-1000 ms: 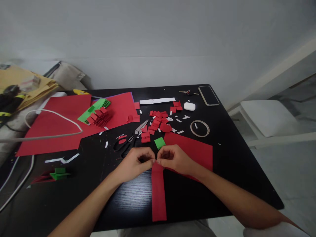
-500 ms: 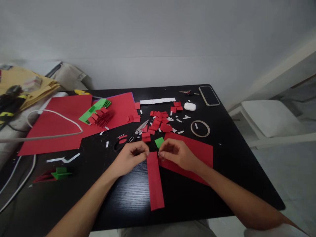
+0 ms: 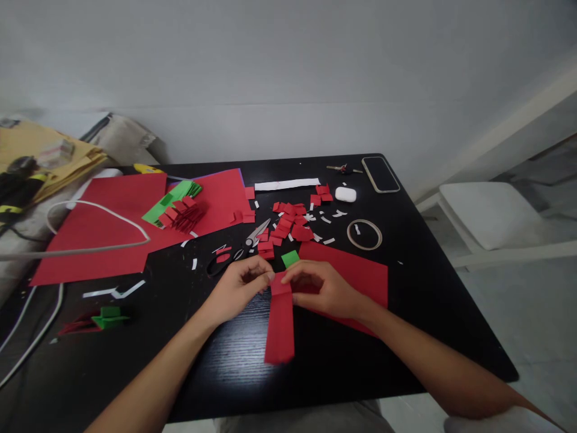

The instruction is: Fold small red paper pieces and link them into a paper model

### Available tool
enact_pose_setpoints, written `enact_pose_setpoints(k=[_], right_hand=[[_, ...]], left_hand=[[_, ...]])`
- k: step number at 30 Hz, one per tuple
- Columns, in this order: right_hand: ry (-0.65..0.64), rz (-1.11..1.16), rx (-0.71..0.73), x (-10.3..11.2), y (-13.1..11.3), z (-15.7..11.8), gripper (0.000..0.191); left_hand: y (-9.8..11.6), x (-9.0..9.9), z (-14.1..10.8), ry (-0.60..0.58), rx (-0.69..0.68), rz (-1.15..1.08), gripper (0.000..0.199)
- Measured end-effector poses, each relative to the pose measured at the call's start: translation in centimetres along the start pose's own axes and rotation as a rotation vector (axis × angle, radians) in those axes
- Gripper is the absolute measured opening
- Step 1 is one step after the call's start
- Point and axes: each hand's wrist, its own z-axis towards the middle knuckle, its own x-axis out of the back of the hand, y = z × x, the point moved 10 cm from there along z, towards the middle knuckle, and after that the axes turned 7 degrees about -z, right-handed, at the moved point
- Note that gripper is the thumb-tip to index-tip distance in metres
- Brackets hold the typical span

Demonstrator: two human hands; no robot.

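A long red paper strip (image 3: 280, 331) hangs toward me between my hands, with a crease across it near the top. My left hand (image 3: 243, 285) pinches its upper left corner between thumb and fingers. On the other side, my right hand (image 3: 322, 288) grips the upper right edge, fingertips on top of the strip. Just beyond the fingers lies a small green paper square (image 3: 290, 258). Under my right wrist rests a larger red sheet (image 3: 356, 270). Black-handled scissors (image 3: 246, 243) lie half open past my left hand.
Folded red paper pieces (image 3: 288, 219) and white scraps are scattered mid-table. To the right are a tape roll (image 3: 365, 234), white case (image 3: 345, 194), keys (image 3: 344, 169) and phone (image 3: 381, 174). At left, red sheets (image 3: 108, 222), a green folded stack (image 3: 174, 201) and a white cable (image 3: 103, 249).
The strip's near end has lifted and drawn back from the table's front edge, and a crease now shows near its top. My right hand has moved left onto the strip.
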Motion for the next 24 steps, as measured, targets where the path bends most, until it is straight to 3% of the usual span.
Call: enact_pose_setpoints(k=[6, 9, 15, 20, 24], right_hand=[[0.155, 0.059, -0.118, 1.3, 1.2, 0.2, 0.021], [0.202, 0.155, -0.14, 1.6, 1.6, 0.3, 0.028], [0.205, 0.203, -0.149, 1.4, 1.8, 0.3, 0.042], [0.18, 0.181, -0.141, 0.9, 1.7, 0.3, 0.035], [0.205, 0.142, -0.166, 1.2, 2.0, 0.3, 0.03]], left_hand=[[0.4, -0.4, -0.2, -0.012, -0.037, -0.127, 0.021], [0.6, -0.7, -0.4, -0.027, -0.065, -0.173, 0.022], [0.6, -1.3, -0.7, -0.008, -0.123, -0.045, 0.033], [0.0, -1.0, -0.6, 0.062, -0.111, 0.011, 0.022], [-0.3, -0.6, -0.5, 0.123, -0.09, -0.017, 0.026]])
